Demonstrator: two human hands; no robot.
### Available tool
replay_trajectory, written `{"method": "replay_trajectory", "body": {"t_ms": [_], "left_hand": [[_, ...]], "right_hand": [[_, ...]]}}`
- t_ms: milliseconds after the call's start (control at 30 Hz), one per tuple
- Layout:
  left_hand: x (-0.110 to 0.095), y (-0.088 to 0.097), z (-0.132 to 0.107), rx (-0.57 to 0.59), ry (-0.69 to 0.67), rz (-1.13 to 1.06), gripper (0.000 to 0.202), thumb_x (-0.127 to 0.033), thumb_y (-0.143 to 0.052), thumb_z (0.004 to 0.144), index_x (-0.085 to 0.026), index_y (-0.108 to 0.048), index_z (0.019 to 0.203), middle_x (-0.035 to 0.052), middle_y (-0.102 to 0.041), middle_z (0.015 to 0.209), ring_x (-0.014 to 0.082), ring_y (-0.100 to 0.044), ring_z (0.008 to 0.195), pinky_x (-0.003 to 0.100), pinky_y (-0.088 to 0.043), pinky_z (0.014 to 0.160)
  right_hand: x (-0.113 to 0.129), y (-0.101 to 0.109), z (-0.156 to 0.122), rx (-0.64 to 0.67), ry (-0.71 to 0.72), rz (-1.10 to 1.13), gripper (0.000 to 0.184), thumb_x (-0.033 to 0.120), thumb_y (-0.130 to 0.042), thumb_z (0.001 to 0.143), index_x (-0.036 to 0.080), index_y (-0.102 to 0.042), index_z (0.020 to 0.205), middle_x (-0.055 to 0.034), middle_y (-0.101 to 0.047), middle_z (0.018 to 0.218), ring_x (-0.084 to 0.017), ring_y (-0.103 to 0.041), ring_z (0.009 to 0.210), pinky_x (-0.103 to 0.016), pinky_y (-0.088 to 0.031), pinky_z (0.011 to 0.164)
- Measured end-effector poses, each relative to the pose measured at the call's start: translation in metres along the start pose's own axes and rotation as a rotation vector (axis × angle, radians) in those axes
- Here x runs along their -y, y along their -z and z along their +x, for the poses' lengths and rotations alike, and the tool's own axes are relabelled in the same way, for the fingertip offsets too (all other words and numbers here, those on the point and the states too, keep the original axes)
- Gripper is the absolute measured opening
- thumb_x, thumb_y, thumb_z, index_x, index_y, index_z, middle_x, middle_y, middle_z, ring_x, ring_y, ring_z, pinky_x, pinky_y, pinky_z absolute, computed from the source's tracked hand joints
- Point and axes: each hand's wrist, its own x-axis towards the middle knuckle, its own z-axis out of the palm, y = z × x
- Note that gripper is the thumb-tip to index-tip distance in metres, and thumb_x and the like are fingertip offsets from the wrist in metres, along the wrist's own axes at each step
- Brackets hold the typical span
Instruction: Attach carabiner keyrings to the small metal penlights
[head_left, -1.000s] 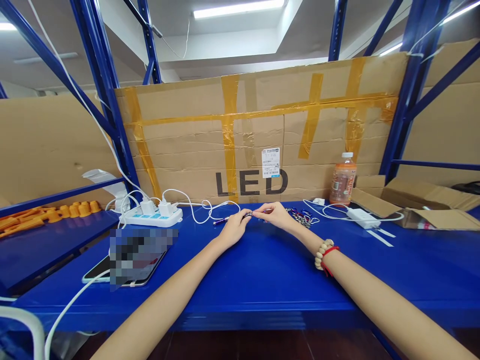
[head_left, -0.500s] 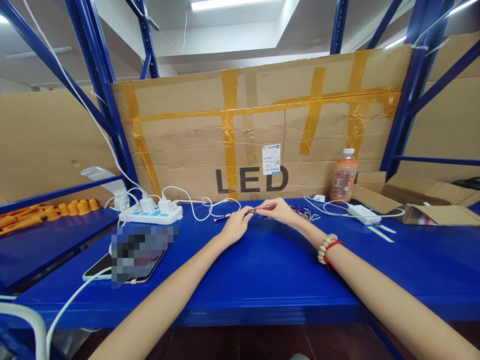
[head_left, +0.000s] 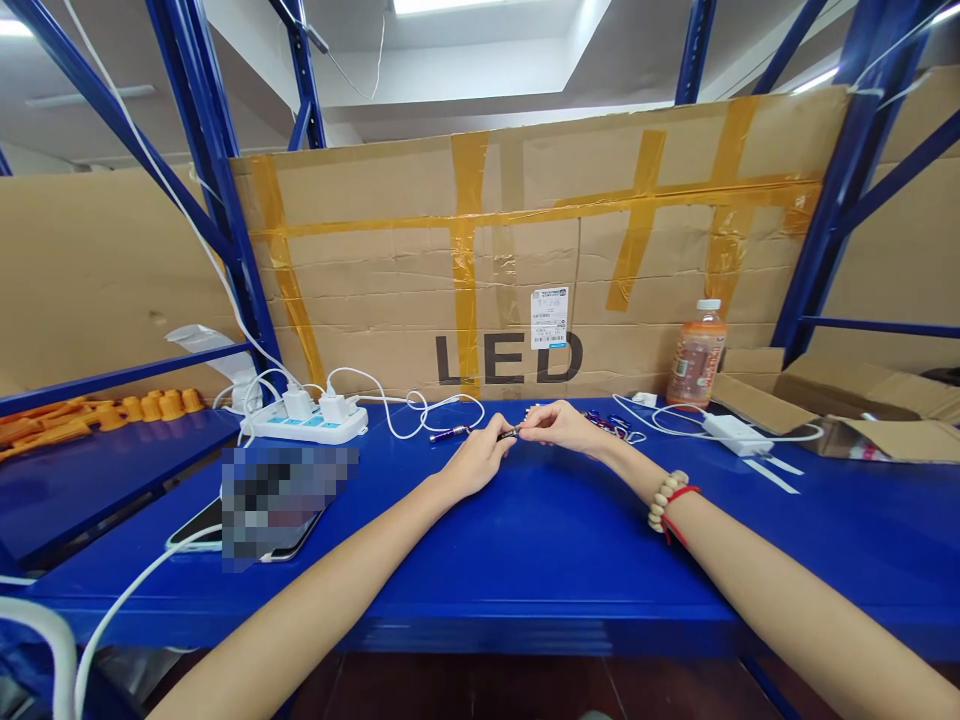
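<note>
My left hand (head_left: pixel 478 457) is closed, its thumb and forefinger around a small dark, shiny piece (head_left: pixel 511 433) that sticks out to the right. My right hand (head_left: pixel 559 428) pinches at the other end of this piece; its kind is too small to make out. The two hands almost touch, low over the blue shelf. Just left of my left hand lies a slim purple metallic stick (head_left: pixel 450 434). Beyond my right wrist is a small heap of purple pieces with silvery rings or chains (head_left: pixel 616 426), partly hidden by the hand.
On the left are a white power strip (head_left: pixel 315 428) with plugs and a phone (head_left: pixel 196 530), partly blurred out. To the right stand a drink bottle (head_left: pixel 696 358), a white adapter (head_left: pixel 736 436) with cable and an open carton (head_left: pixel 862 420). A large cardboard sheet (head_left: pixel 390 290) closes the back.
Both hands stay together at the small piece. My right fingers have shifted slightly, and more of the dark piece shows between the hands. The whole view has moved a little.
</note>
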Motion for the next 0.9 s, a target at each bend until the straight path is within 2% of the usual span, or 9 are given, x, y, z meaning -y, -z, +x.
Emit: {"method": "replay_trajectory", "body": {"t_ms": [200, 467, 767, 900], "left_hand": [[0.0016, -0.0016, -0.0003, 0.022, 0.004, -0.017, 0.008, -0.024, -0.034, 0.084, -0.02, -0.039, 0.079, -0.0018, -0.054, 0.069, 0.0126, -0.053, 0.065, 0.024, -0.04, 0.064], [0.0007, -0.0022, -0.0002, 0.044, 0.025, 0.022, 0.006, -0.023, -0.035, 0.083, -0.02, -0.039, 0.08, -0.0007, -0.054, 0.072, 0.0138, -0.055, 0.067, 0.024, -0.041, 0.064], [0.0006, 0.0004, -0.0006, 0.017, -0.012, 0.203, 0.005, -0.022, -0.039, 0.081, -0.021, -0.044, 0.082, 0.0005, -0.059, 0.079, 0.0161, -0.057, 0.073, 0.024, -0.041, 0.063], [-0.0016, 0.0017, -0.0004, -0.004, -0.014, 0.207, 0.013, -0.022, -0.039, 0.082, -0.023, -0.048, 0.092, 0.0012, -0.062, 0.087, 0.0169, -0.058, 0.08, 0.025, -0.043, 0.069]], "right_hand": [[-0.0049, -0.0002, 0.0023, 0.028, -0.007, -0.012, 0.035, 0.046, -0.07, 0.05, 0.013, -0.063, 0.059, 0.0016, -0.052, 0.055, -0.005, -0.042, 0.045, -0.019, -0.032, 0.04], [0.002, -0.0013, -0.0001, 0.042, 0.003, -0.06, 0.034, 0.045, -0.068, 0.053, 0.013, -0.061, 0.056, 0.0022, -0.051, 0.05, -0.005, -0.042, 0.043, -0.019, -0.033, 0.039], [-0.0014, -0.0017, 0.0021, 0.047, -0.099, -0.124, 0.036, 0.048, -0.068, 0.052, 0.012, -0.063, 0.057, 0.0026, -0.049, 0.045, -0.006, -0.042, 0.041, -0.018, -0.033, 0.037], [0.0045, -0.003, 0.0008, 0.03, -0.149, -0.089, 0.035, 0.048, -0.068, 0.051, 0.013, -0.063, 0.056, 0.0023, -0.05, 0.048, -0.006, -0.043, 0.043, -0.018, -0.033, 0.038]]}}
